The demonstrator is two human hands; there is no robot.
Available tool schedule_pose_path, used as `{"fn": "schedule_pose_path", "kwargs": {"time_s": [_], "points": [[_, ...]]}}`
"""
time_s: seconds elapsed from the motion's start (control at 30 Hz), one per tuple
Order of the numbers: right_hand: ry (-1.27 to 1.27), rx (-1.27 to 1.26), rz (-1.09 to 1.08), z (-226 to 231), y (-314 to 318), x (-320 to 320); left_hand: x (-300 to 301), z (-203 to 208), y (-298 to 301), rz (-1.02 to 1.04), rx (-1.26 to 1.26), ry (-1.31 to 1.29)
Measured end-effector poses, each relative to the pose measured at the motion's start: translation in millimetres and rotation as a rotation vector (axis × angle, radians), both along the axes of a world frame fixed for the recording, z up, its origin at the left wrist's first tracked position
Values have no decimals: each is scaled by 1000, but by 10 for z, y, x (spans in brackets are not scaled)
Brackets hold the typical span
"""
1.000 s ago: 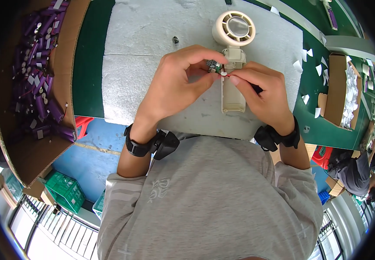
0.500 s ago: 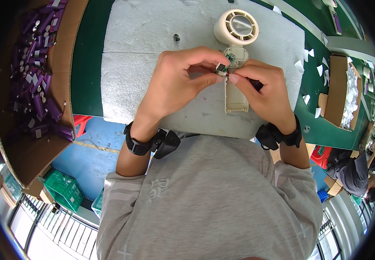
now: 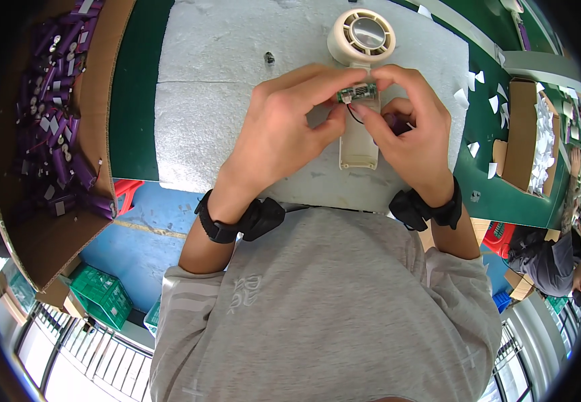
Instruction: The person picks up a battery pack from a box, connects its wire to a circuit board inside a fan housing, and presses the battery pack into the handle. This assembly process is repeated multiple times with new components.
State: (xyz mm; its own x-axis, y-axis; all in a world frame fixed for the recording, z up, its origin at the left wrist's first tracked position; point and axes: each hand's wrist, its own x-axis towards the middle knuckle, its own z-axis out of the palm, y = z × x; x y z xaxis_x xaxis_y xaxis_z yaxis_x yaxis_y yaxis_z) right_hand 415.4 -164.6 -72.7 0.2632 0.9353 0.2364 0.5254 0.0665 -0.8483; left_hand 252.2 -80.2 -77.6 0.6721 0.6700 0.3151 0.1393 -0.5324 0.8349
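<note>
A cream handheld fan (image 3: 361, 55) lies on the pad with its round head away from me and its open handle shell (image 3: 358, 153) pointing toward me. Over the handle, a small green circuit board (image 3: 359, 92) is pinched between the fingers of my left hand (image 3: 283, 124). My right hand (image 3: 416, 127) has its thumb and forefinger at the board's right end. A purple battery (image 3: 397, 123) sits partly hidden under that hand's curled fingers. From a white connector on the board, a dark wire (image 3: 353, 115) bends down toward the right thumb.
White foam pad (image 3: 203, 134) covers the green table. At left stands a cardboard box (image 3: 92, 100) with many purple batteries; at right, a smaller box (image 3: 521, 134) holds white paper pieces, some scattered beside it. A small black part (image 3: 269, 59) lies on the foam. Another person (image 3: 552, 268) is at far right.
The board has turned to lie lengthwise across the handle, its face now showing. My right forefinger has lifted to the board's far end. The fan has shifted slightly up and left in view.
</note>
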Motion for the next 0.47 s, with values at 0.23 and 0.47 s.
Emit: {"fn": "schedule_pose_path", "kwargs": {"time_s": [0.23, 0.47], "points": [[-99, 43, 45, -67, 14, 47, 1, -68, 22, 38, -98, -33], [-233, 113, 62, -137, 32, 101, -21, -119, 41, 29, -17, -2]]}}
